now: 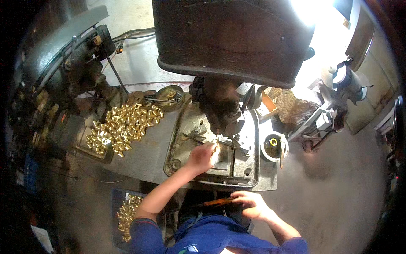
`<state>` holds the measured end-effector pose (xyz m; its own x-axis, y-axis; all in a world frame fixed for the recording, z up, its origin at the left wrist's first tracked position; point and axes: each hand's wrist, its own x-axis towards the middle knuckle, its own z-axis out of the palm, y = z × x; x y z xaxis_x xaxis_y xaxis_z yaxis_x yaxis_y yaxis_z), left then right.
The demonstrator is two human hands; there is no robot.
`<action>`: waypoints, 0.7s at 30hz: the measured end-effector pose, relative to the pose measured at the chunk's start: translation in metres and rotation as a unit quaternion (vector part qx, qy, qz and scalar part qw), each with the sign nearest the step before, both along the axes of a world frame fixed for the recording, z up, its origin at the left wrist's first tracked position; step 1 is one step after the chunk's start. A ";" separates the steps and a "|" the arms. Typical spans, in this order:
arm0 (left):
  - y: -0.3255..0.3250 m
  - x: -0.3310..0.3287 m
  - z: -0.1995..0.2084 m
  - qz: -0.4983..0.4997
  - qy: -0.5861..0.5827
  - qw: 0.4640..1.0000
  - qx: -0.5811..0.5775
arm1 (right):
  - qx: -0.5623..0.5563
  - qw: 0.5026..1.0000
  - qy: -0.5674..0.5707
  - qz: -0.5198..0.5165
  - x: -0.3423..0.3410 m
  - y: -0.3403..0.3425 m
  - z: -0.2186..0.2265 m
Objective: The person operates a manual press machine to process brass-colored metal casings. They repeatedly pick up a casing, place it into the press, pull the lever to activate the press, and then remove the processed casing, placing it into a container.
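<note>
My left hand (202, 158) reaches over the machine's metal base plate (170, 158). Its fingers are closed on a small brass fitting (216, 149), mostly hidden by the hand and by glare. Right above the fingertips hangs the dark spindle head (218, 106) of a drill press. Metal clamp pieces (241, 144) lie beside the fitting on the plate. Close to my waist, my right hand (253, 204) has loosely bent fingers and a thumb held apart. Its fingertips come up to the end of a long orange strip (218, 202); no firm grip on it shows.
Brass fittings (127, 125) are heaped on the bench at left, and more fill a blue bin (116, 207) below. A round tin (171, 97) with tools stands behind. Right of the plate is a white bucket (264, 146) with dark contents. The machine housing (228, 38) overhangs the work.
</note>
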<state>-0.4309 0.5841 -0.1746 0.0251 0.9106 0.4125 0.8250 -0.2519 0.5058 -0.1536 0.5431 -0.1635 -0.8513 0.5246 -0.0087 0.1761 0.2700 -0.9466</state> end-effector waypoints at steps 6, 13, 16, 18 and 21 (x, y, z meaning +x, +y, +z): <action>0.016 -0.008 -0.010 0.043 0.093 0.994 0.045 | -0.078 0.995 -0.047 -0.040 0.019 -0.024 -0.037; 0.030 -0.011 -0.007 0.004 0.043 0.996 0.072 | -0.107 0.990 -0.016 -0.089 0.017 -0.019 -0.031; 0.027 -0.009 -0.009 0.019 -0.017 0.998 0.059 | -0.063 0.993 -0.005 -0.095 0.018 -0.007 -0.020; 0.027 -0.012 -0.008 0.009 -0.029 0.998 0.051 | -0.040 0.992 0.001 -0.117 0.021 0.002 -0.012; 0.027 -0.008 -0.013 0.014 -0.013 0.995 0.102 | -0.018 0.991 0.009 -0.133 0.023 0.018 0.006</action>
